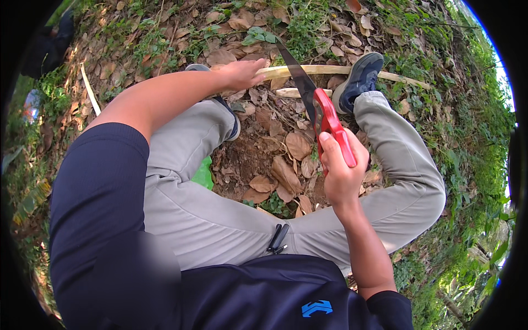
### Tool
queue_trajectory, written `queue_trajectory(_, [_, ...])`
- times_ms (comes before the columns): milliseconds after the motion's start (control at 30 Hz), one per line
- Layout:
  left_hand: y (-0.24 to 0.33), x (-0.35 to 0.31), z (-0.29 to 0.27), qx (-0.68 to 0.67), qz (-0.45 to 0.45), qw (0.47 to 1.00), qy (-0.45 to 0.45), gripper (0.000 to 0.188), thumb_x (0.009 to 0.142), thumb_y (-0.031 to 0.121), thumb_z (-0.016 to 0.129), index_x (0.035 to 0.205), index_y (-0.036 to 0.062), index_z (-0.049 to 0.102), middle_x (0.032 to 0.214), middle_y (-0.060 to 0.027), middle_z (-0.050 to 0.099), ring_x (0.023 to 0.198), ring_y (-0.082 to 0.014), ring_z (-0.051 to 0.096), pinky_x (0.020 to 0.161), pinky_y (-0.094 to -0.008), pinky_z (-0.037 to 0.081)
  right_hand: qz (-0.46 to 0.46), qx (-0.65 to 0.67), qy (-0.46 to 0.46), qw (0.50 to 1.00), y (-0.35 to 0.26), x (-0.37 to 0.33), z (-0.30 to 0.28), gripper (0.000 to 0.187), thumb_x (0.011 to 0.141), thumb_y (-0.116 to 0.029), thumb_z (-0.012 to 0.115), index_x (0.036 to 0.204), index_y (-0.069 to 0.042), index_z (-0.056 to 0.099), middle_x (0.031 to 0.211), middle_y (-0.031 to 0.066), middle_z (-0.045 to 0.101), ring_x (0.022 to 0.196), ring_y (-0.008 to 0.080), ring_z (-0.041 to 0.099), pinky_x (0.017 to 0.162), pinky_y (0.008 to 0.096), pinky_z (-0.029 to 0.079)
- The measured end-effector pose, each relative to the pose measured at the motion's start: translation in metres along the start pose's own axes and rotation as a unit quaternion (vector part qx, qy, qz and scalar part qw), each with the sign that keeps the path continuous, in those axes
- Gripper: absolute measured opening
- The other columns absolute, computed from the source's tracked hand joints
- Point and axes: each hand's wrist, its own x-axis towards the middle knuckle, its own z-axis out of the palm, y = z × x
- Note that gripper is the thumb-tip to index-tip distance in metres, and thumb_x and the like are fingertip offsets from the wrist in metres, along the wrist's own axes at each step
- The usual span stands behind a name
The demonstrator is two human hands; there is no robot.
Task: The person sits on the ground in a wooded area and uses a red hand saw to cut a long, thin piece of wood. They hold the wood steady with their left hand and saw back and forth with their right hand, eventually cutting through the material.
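Probably the stick (324, 70) is light and stiff, with a little spring along its bend. It spans from your left hand (242, 75) to beyond your right shoe (360, 80), over dry leaves (298, 146). Press it from above near its left end, where that hand lies with fingers stretched; whether they grip, I cannot tell. Your right hand (346, 171) is wrapped around the saw (325, 104) by its red handle, its thin blade, likely whippy, crossing the stick.

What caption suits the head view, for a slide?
Right hand grips a red-handled saw; left hand lies on a pale stick.
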Motion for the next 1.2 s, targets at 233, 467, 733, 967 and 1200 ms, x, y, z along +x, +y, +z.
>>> queue_trajectory(233, [-0.013, 0.01, 0.011, -0.001, -0.015, 1.0, 0.004, 0.053, 0.104, 0.047, 0.046, 0.124, -0.0016, 0.045, 0.102, -0.0305, 0.068, 0.099, -0.0477, 0.066, 0.085, -0.0565, 0.051, -0.017, -0.02, 0.0, 1.0, 0.019, 0.051, 0.035, 0.021, 0.093, -0.014, 0.066, 0.079, 0.001, 0.061, 0.061, 0.0006, 0.049, 0.057, 0.0092, 0.04, 0.054, 0.0313, 0.034])
queue_trajectory(467, [-0.014, 0.012, 0.015, 0.002, -0.003, 1.0, 0.008, 0.051, 0.104, 0.047, 0.046, 0.118, -0.0016, 0.053, 0.096, -0.0303, 0.069, 0.093, -0.048, 0.067, 0.082, -0.0572, 0.052, -0.017, -0.032, 0.007, 0.999, 0.022, 0.073, 0.044, 0.025, 0.091, -0.016, 0.066, 0.076, 0.003, 0.06, 0.06, 0.0021, 0.049, 0.057, 0.0106, 0.041, 0.055, 0.0327, 0.035])
queue_trajectory(733, [-0.012, 0.014, 0.013, 0.007, -0.004, 1.0, 0.002, 0.051, 0.104, 0.046, 0.046, 0.121, -0.001, 0.052, 0.097, -0.03, 0.069, 0.094, -0.0478, 0.067, 0.084, -0.057, 0.052, 0.004, -0.075, 0.017, 0.997, 0.029, 0.084, 0.054, 0.028, 0.09, -0.023, 0.067, 0.076, 0.001, 0.062, 0.06, 0.0076, 0.054, 0.056, 0.0179, 0.048, 0.058, 0.037, 0.039])
queue_trajectory(967, [-0.016, 0.015, 0.016, 0.021, -0.007, 1.0, -0.001, 0.052, 0.103, 0.046, 0.047, 0.124, -0.0011, 0.051, 0.1, -0.03, 0.069, 0.095, -0.0472, 0.067, 0.084, -0.0567, 0.052, -0.024, -0.104, 0.011, 0.994, 0.034, 0.09, 0.065, 0.03, 0.089, -0.025, 0.066, 0.076, 0.001, 0.061, 0.062, 0.0143, 0.057, 0.057, 0.0265, 0.052, 0.06, 0.0408, 0.042])
queue_trajectory(1200, [-0.012, 0.012, 0.012, 0.008, -0.023, 1.0, -0.006, 0.051, 0.102, 0.047, 0.047, 0.12, 0.0004, 0.054, 0.105, -0.0298, 0.069, 0.099, -0.0464, 0.067, 0.088, -0.0554, 0.052, -0.054, -0.154, 0.017, 0.986, 0.034, 0.086, 0.072, 0.032, 0.091, -0.025, 0.066, 0.074, 0.001, 0.058, 0.063, 0.0181, 0.057, 0.057, 0.0336, 0.054, 0.06, 0.0439, 0.042])
